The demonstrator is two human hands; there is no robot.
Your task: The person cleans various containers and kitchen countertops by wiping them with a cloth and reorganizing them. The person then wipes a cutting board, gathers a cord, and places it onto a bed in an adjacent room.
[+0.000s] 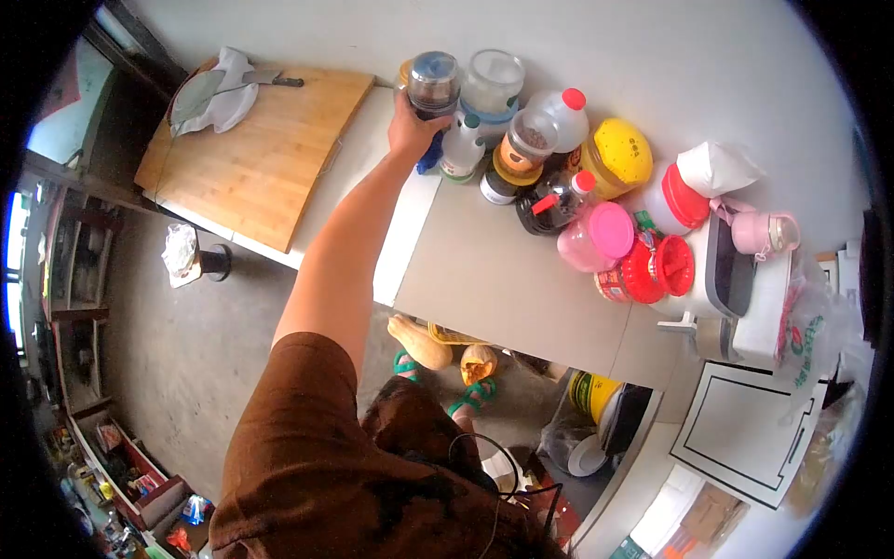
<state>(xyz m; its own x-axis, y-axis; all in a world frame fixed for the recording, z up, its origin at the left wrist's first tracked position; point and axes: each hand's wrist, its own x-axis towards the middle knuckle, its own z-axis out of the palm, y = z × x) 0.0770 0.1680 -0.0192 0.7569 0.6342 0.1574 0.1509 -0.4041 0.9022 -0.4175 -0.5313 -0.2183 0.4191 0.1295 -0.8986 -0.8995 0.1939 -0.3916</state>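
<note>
My left hand (414,130) reaches forward across the counter, its fingers wrapped round a clear jar (434,82) with a silvery top and dark lower part. Whether the jar rests on the counter or is lifted, I cannot tell. Just right of the hand stands a white spray bottle (461,151) with a dark green cap. Behind it is a large clear tub (495,82) with a blue band. A dark blue item (429,155) lies below the hand, partly hidden. My right hand is out of view.
A wooden board (298,140) with a cleaver (272,79) and white cloth (230,93) lies left. Several containers crowd the counter's (503,252) back, including a pink-lidded jar (601,233) and a yellow-lidded one (619,154). Squashes (421,343) lie on the floor by my feet.
</note>
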